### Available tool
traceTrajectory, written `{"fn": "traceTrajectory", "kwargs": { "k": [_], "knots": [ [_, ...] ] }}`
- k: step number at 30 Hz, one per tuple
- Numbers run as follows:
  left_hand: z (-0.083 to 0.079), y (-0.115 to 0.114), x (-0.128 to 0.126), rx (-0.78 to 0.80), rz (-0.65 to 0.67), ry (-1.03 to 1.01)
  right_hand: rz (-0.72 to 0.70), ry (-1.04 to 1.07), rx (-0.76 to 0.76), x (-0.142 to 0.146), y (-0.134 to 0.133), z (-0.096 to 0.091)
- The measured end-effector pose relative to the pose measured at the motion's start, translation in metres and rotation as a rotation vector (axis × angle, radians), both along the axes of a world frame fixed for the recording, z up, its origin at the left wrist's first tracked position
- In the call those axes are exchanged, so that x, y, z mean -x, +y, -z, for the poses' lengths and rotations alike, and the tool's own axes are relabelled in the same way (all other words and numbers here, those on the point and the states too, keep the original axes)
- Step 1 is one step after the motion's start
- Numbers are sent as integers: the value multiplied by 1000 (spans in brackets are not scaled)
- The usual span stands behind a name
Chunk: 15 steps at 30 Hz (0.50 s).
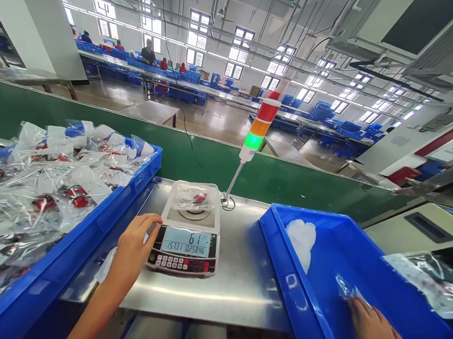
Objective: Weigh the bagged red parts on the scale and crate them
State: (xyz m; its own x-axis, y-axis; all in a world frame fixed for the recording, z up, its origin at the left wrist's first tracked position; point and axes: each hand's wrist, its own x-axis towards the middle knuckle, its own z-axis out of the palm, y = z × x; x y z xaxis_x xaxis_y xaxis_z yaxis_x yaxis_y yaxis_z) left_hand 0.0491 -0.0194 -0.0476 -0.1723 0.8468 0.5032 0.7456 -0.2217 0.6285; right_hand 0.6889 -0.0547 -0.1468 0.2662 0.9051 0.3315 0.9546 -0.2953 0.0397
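- Right hand [374, 321]: grip pinching a crinkled clear bag [344, 286] inside the smooth blue bin [301, 290], at the worktop's right edge.
- Left hand [134, 241]: grip released, beside the boxy scale [187, 243].
- Bagged red part [200, 197]: on the scale, near the shiny metal worktop's [244, 278] far edge.
- Beyond: green panel [210, 155], tubular signal light [260, 125], tall windows [199, 35].
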Motion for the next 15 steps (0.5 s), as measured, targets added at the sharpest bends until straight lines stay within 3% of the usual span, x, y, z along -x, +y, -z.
{"fn": "traceTrajectory", "kwargs": {
  "k": [4, 8, 15],
  "knots": [
    [-16, 18, -18, -106, 92, 87, 78, 135, -81, 26, -2, -45],
    [-30, 51, -42, -126, 213, 193, 224, 272, -189, 65, -1, -91],
    [-16, 100, -74, -48, 330, 340, -73, 617, -433, 164, 13, -151]
  ]
}}
